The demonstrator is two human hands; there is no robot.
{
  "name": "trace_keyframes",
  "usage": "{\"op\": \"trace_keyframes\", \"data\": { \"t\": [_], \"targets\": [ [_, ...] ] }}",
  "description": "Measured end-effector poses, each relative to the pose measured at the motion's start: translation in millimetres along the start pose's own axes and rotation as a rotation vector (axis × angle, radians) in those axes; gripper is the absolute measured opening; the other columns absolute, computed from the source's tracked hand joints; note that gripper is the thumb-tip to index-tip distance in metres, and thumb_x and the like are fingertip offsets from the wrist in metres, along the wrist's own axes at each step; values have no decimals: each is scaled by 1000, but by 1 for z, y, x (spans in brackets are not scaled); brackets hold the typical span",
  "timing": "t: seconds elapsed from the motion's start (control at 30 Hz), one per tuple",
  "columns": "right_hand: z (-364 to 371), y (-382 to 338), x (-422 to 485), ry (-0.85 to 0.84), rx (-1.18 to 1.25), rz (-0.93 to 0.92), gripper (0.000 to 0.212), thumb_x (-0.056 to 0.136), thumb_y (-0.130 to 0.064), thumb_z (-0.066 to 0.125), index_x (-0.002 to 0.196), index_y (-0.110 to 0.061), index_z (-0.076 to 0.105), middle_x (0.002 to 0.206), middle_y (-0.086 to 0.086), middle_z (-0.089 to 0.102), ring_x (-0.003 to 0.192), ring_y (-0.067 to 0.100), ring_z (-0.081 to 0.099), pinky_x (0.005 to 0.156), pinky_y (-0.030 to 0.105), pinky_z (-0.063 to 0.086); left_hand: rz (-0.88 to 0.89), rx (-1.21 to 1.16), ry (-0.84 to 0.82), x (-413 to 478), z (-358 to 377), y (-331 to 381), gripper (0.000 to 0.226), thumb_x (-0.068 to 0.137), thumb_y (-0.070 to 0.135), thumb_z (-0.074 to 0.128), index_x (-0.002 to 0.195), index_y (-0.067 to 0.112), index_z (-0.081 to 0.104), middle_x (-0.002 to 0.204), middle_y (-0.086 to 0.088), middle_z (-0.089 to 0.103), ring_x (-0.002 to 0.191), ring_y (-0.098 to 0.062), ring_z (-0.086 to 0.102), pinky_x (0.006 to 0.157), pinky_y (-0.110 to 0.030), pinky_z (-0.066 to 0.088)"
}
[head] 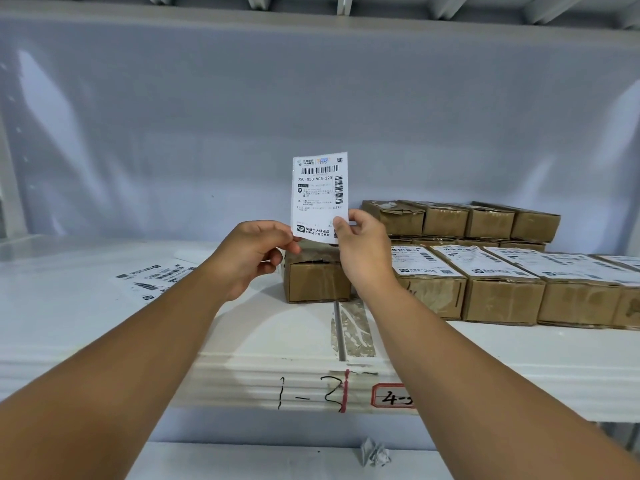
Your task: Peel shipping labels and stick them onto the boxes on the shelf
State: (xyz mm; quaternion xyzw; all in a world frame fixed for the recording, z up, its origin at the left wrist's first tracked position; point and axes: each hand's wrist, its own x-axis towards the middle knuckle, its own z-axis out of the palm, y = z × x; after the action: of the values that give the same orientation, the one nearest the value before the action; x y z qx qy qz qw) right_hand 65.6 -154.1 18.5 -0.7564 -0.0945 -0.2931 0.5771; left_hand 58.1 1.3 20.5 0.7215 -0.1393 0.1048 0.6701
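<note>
A white shipping label with barcodes stands upright in front of me, above the shelf. My left hand pinches its lower left corner. My right hand pinches its lower right corner between thumb and fingers. Just below the label sits a bare brown cardboard box on the white shelf. To its right runs a row of brown boxes with labels stuck on their tops.
More unlabelled brown boxes are stacked at the back right. Loose label sheets lie on the shelf at the left. A crumpled bit of paper lies on the lower shelf. The shelf's front edge carries handwritten marks.
</note>
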Motion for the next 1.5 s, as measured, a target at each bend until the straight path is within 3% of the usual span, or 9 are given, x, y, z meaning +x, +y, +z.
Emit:
{"op": "trace_keyframes", "data": {
  "t": [0.13,0.33,0.43,0.53,0.6,0.7,0.8,1.17,1.5],
  "targets": [
    [0,0,-2,-10,-17,-21,23,94,-23,55,116,-27,51,88,-6,69,79,13,64,63,26,47,4,-42,-14,2,-1,-1,20,91,5,50,75,11,59,61,1,64,47,-9,40,48,-18,36],
    [3,0,-4,-69,-89,-73,61,86,-20,66,135,-34,32,110,-2,60,94,14,59,73,27,48,-17,-21,-69,2,-1,-2,28,89,5,53,63,13,51,54,1,51,49,-11,39,47,-19,35],
    [4,0,-6,-44,-193,-157,39,82,-25,70,118,-31,56,118,-5,37,113,9,40,92,17,34,-8,-4,-56,1,1,-2,27,89,5,54,63,13,51,53,2,49,50,-11,40,49,-20,34],
    [6,-4,-10,-107,-256,-232,7,84,-32,66,89,-28,69,108,-9,53,115,11,43,98,24,34,10,-1,-25,0,1,-1,25,88,6,56,65,14,55,56,3,48,53,-11,39,53,-22,32],
    [7,-6,-14,-192,-299,-267,10,85,-34,64,87,-27,71,94,-13,67,102,9,54,92,27,42,18,2,-18,0,0,-1,23,87,7,57,66,16,58,64,2,50,58,-12,40,57,-24,33],
    [6,-8,-17,-226,-262,-251,11,85,-33,65,88,-24,71,82,-14,68,79,-4,56,72,5,39,34,18,-7,0,-1,-1,28,87,8,58,63,21,62,70,4,54,68,-13,42,63,-26,34],
    [4,-7,-14,-212,-233,-239,12,86,-32,65,87,-23,72,78,-16,65,73,-9,55,65,-1,36,48,51,5,-1,-2,-1,28,87,10,59,63,21,64,69,10,57,74,-14,43,67,-28,34],
    [7,-5,-12,-178,-189,-213,15,88,-25,60,79,-25,72,78,-9,70,79,6,62,68,16,42,83,112,11,1,-1,-2,9,87,18,63,82,16,70,80,5,64,73,-15,44,69,-29,35],
    [3,-4,-5,-14,-119,-174,16,89,-17,55,79,-19,68,66,-13,62,64,2,55,54,10,36,28,-63,66,2,-1,1,30,90,-2,44,63,11,43,54,-1,44,43,-13,42,40,-18,30]
  ]
}}
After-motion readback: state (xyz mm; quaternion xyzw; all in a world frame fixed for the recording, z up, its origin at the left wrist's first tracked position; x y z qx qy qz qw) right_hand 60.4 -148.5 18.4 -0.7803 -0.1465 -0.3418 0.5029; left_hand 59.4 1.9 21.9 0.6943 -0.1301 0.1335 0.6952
